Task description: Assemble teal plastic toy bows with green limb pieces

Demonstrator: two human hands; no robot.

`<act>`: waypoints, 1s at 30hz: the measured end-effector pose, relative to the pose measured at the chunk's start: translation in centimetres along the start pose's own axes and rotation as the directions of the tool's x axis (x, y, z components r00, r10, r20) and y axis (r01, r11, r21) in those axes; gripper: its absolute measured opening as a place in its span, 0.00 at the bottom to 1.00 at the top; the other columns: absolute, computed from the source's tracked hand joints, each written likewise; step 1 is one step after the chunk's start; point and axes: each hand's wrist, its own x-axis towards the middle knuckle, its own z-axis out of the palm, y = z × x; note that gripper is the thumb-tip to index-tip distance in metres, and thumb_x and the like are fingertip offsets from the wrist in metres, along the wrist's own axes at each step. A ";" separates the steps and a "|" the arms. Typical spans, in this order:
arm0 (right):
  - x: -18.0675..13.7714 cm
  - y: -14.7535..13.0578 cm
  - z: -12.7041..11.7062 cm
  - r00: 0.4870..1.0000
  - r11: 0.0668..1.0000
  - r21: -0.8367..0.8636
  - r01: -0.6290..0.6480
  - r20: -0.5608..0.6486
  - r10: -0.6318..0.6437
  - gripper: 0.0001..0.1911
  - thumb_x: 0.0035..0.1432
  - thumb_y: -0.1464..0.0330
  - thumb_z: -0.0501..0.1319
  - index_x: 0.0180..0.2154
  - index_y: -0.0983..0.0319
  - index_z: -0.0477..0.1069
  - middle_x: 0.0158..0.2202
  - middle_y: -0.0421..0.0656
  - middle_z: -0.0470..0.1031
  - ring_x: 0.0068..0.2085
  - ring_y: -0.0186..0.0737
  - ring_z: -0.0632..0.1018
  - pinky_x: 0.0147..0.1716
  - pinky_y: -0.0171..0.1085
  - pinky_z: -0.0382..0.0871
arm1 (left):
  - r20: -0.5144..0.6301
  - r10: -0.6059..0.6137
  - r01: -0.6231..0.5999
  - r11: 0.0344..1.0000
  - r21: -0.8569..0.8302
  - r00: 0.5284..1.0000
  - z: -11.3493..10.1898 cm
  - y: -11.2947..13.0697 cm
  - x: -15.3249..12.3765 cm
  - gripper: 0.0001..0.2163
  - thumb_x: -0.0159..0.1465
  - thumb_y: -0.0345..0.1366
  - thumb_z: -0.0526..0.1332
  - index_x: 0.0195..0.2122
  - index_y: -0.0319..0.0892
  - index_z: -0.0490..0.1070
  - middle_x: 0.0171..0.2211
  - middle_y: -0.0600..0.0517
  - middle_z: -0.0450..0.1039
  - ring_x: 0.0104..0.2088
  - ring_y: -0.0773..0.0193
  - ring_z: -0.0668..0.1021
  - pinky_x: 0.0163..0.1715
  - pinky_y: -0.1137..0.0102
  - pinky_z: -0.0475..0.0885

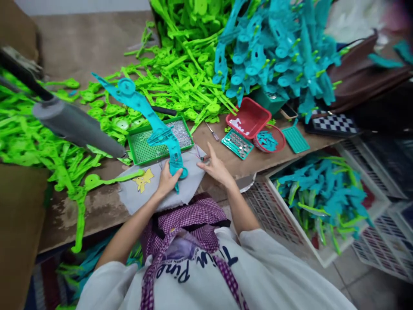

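My left hand (168, 180) is closed around the lower end of a long teal plastic part (150, 116), which is held tilted above the bench. Round bosses show near both of its ends. My right hand (218, 167) is just to the right, index finger and thumb spread apart. Between those fingertips is a small dark and reddish piece with thin wires (203, 158); whether the hand touches it I cannot tell. Under both hands lies a grey cloth (190, 189) with a yellow cartoon figure. Behind the teal part sits a green tray (145, 148) of tiny metal pieces, partly covered.
Bright green plastic parts (180, 73) heap across the bench, with teal parts (277, 51) piled behind right. A grey hanging tool (77, 127) juts in from the left. Small red baskets (263, 113) stand right. A white crate (298, 230) of parts is beside the bench.
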 end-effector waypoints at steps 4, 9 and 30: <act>-2.2 4.2 -5.5 0.951 0.991 -0.135 -0.007 -0.308 -0.036 0.26 0.63 0.49 0.59 0.51 0.60 0.77 0.47 0.50 0.80 0.37 0.43 0.79 0.43 0.43 0.73 | 0.010 0.007 -0.007 1.000 0.018 1.000 0.1 0.1 0.1 0.16 0.57 0.44 0.65 0.43 0.43 0.68 0.33 0.51 0.78 0.33 0.57 0.80 0.38 0.61 0.76; -1.8 9.9 -9.9 0.804 0.941 -0.242 -0.238 -0.592 0.051 0.22 0.64 0.53 0.58 0.38 0.65 0.79 0.36 0.52 0.80 0.34 0.45 0.77 0.41 0.45 0.71 | 0.009 0.043 -0.044 0.998 0.053 0.999 0.4 0.1 0.1 0.15 0.57 0.43 0.66 0.41 0.44 0.68 0.35 0.51 0.78 0.35 0.57 0.80 0.40 0.62 0.76; -1.1 10.5 -10.0 0.955 0.757 -0.633 -0.163 -0.295 -0.040 0.13 0.67 0.65 0.52 0.43 0.64 0.73 0.43 0.55 0.76 0.42 0.51 0.75 0.37 0.42 0.66 | 0.017 0.047 -0.048 0.996 0.074 0.999 0.5 0.2 -0.3 0.15 0.58 0.44 0.65 0.43 0.44 0.67 0.34 0.52 0.77 0.33 0.59 0.79 0.39 0.64 0.75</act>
